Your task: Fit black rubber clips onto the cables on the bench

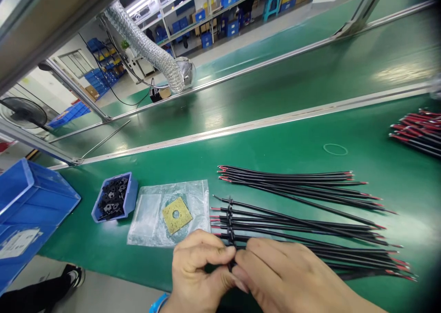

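My left hand and my right hand meet at the bench's front edge, fingertips pinched together. Between them is a small black plastic part, mostly covered by the fingers. A black cable seems to run under my right fingers, though its held end is hidden. Just beyond lies a row of black cables with red wire ends, several wearing small black clips near their left ends. Farther back rests another group of black cables, which shows no clips.
A blue bin of small black parts stands left of a clear plastic bag bearing a yellow square pad. Large blue crates sit at far left. More red-and-black cables and a rubber band lie right. A metal rail crosses behind.
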Motion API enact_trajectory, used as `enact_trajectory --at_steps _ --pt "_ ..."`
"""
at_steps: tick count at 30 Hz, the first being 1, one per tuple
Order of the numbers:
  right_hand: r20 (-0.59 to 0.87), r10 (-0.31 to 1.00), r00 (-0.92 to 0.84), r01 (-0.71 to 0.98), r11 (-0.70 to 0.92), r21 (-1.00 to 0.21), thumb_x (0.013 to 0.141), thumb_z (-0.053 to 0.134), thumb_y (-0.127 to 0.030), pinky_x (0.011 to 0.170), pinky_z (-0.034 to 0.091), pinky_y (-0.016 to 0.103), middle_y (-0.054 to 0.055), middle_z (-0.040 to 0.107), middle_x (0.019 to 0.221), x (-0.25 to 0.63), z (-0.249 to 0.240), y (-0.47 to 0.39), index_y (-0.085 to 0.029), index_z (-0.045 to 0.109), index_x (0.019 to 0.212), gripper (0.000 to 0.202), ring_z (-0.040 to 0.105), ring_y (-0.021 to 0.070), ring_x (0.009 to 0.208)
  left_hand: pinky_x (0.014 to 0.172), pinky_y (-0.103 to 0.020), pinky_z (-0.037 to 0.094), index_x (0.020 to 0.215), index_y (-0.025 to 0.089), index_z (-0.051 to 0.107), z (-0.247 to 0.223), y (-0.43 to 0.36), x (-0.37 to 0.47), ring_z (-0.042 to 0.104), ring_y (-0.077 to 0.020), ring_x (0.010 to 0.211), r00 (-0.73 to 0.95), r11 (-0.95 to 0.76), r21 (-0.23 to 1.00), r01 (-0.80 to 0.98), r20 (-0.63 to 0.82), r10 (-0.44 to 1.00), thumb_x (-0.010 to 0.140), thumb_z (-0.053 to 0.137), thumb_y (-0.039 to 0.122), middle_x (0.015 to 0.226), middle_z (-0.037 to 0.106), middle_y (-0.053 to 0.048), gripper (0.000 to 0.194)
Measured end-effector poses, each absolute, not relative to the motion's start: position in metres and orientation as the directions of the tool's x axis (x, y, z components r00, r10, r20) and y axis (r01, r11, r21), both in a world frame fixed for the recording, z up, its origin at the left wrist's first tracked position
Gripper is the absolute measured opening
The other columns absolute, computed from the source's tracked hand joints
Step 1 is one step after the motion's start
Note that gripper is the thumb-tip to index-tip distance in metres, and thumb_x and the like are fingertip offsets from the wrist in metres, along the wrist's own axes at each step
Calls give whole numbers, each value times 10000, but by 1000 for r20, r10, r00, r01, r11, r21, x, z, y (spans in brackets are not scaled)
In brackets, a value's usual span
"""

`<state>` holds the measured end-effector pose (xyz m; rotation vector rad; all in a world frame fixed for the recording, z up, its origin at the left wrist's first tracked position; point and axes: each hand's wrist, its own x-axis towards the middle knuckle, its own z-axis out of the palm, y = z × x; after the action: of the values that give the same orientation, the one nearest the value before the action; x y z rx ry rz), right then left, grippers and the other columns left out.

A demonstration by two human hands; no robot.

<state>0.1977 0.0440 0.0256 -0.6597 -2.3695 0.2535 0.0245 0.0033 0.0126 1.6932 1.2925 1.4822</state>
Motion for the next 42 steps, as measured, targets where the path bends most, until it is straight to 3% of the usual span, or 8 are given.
enact_trajectory --at_steps 5,11,17,22,25,29,33,42 --pt "451 536 -713 340 828 -446 848 382 -14 519 368 267 0 565 668 200 23 56 -215 554 748 282 522 139 556 636 -202 535 892 210 785 13 5 25 649 -116 668 -42 -313 876 366 352 935 755 802 166 747 697 -23 145" --pt "352 539 -766 345 805 -482 898 385 -61 542 402 263 9 581 702 204 31 67 -204 578 806 257 545 147 588 698 -212 546 1083 237 757 14 4 21 666 -132 752 -16 -315 871 377 346 938 777 767 120 837 725 -45 328" --pt "356 520 -776 252 774 -581 934 390 -86 514 369 238 -16 536 662 203 39 68 -193 559 784 250 485 111 552 654 -209 554 1033 256 766 13 2 24 660 -129 701 -74 -273 907 320 312 947 728 830 200 815 721 -26 316" --pt "398 516 -758 295 816 -497 974 403 -148 566 414 241 5 562 706 211 34 81 -182 595 830 242 527 127 612 694 -241 587 1116 292 723 17 6 7 678 -146 747 -62 -282 880 382 328 943 696 855 275 893 721 -16 440" --pt "453 582 -675 480 813 -330 991 395 -200 572 441 266 37 568 754 216 24 98 -159 638 874 272 561 155 639 790 -301 577 1121 281 715 28 10 -42 677 -172 834 -175 -224 748 625 414 893 773 790 322 1024 704 -38 359" --pt "404 630 -664 622 765 -170 964 431 -182 529 445 278 54 576 777 212 5 113 -141 672 887 256 588 174 626 863 -388 541 1107 205 709 47 24 -137 667 -229 899 -393 122 454 883 570 721 867 631 386 1129 681 -89 311" --pt "296 637 -712 630 765 -132 904 491 -125 612 495 314 47 588 730 205 -5 114 -160 690 833 214 618 211 683 958 -480 483 1110 128 714 55 43 -200 630 -345 1076 -348 342 75 937 328 879 866 479 382 1155 699 -174 423" --pt "287 635 -717 542 767 -343 907 415 -64 724 520 285 72 671 859 206 1 115 -159 703 965 308 625 178 793 727 -398 468 915 214 751 50 51 -198 636 -322 852 -418 421 72 904 355 836 855 562 390 941 738 -113 265"
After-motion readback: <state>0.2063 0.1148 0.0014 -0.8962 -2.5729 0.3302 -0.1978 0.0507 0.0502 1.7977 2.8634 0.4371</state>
